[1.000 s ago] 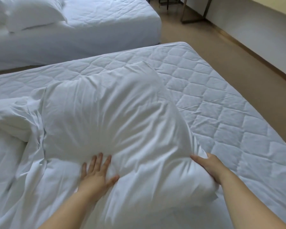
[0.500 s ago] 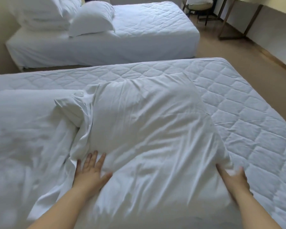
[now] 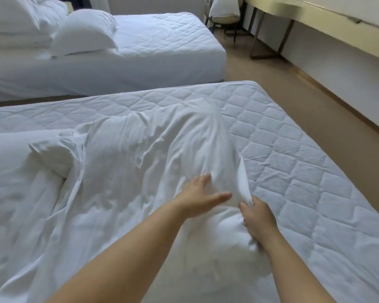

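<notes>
Looking down through the head view, I have both forearms coming in from the bottom edge. Nearest to me is the right hand (image 3: pixel 258 217), set against the near right edge of the pillow (image 3: pixel 151 154). Its thumb and fingers are closed on the white cover, and a ridge of that cloth stands up just beyond the knuckles.

Just left of it and slightly farther out, the left hand (image 3: pixel 199 196) lies flat on top of the same pillow. Its fingers are straight and spread and hold nothing. The fingertips are blurred, so I cannot read them more finely. The two hands are close together but not touching, with a bulge of pillow between them.

The pillow stretches away from both hands, up and to the left, lying creased on the quilted mattress (image 3: pixel 293 171). The mattress's bare stitched squares run along the right side of the right hand. Left of the left hand, a rumpled white sheet (image 3: pixel 20 204) covers that part of the bed. A folded lump of white cloth (image 3: pixel 50 154) pokes out beside the pillow's far left corner, and I cannot tell what it belongs to.

Beyond the mattress is a strip of tan floor (image 3: pixel 260 68), then a second bed (image 3: pixel 162 51). On it a plump pillow (image 3: pixel 83 33) leans against stacked bedding (image 3: pixel 15 22). Far out to the right of the right hand, a long pale desk (image 3: pixel 304 12) runs along the wall, with a chair (image 3: pixel 224 20) at its near end.
</notes>
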Available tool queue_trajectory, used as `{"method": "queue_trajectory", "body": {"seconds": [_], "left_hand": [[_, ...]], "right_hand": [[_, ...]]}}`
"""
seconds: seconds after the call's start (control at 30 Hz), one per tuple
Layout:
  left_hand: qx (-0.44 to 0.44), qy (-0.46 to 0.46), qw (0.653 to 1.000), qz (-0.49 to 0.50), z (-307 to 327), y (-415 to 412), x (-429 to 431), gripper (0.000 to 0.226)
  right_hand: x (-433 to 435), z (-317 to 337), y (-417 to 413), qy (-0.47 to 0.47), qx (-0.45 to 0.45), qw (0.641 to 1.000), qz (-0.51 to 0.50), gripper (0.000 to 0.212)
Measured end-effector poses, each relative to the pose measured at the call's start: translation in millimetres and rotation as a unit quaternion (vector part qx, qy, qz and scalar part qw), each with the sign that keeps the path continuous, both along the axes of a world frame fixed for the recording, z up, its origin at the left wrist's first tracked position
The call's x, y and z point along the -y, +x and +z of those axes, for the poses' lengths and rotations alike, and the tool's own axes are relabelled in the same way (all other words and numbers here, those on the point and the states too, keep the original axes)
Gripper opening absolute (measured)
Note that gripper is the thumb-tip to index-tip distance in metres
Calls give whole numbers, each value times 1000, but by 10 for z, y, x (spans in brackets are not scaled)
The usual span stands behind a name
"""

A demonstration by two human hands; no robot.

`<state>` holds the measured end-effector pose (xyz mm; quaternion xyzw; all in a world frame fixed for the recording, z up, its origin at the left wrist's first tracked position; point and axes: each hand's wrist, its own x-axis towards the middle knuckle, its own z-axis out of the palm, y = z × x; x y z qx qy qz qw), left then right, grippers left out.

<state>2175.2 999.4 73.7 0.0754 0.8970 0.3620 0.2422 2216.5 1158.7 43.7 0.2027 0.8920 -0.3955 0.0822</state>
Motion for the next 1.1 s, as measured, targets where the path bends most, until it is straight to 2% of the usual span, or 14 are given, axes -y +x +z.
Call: {"method": "queue_trajectory", "body": {"seconds": [0.03,0.1,0.27,0.4,0.47,0.5,0.57,0.6,0.67,0.77,0.87,0.93,1.03,1.1], "left_hand": [[10,-36,999,-33,-96,47,-145,96],[47,-94,994,-25,-383,214,-292,109],[79,-152,983,59,-787,374,-436,99],[90,-153,982,67,-838,317,-589,104],[100,-151,983,40,-864,396,-604,117],[93,-145,985,19,-874,485,-599,123],[29,-146,988,-45,-927,683,-599,121],[-37,-191,978,-76,-1009,741,-571,127],[-68,-257,961,-75,-1121,735,-551,146],[-76,-254,961,-83,-1035,614,-557,127],[-99,-154,979,-86,-987,580,-451,82],[-143,-62,987,-38,-912,623,-334,62],[-94,94,991,26,-696,716,-141,56],[-106,173,976,77,-508,765,2,52]], "right_hand": [[-92,-20,17,-28,-4,999,-15,13],[-284,-65,34,-48,1,998,-34,14],[-573,-228,-55,-125,76,989,1,17],[-768,-313,-446,-193,117,973,-57,52],[-799,-384,-743,-227,99,966,-80,62],[-794,-442,-897,-244,81,962,-87,67],[-725,-534,-1151,-244,65,965,-67,76],[-675,-564,-1240,-230,64,970,-48,76],[-605,-605,-1349,-206,51,977,-21,64],[-589,-557,-1438,-248,20,968,-25,46],[-576,-376,-1444,-302,14,953,-29,47],[-537,-238,-1437,-301,10,953,-22,51],[-364,20,-1383,-279,-15,959,-43,54],[-149,243,-1311,-271,-46,960,-58,45]]}}
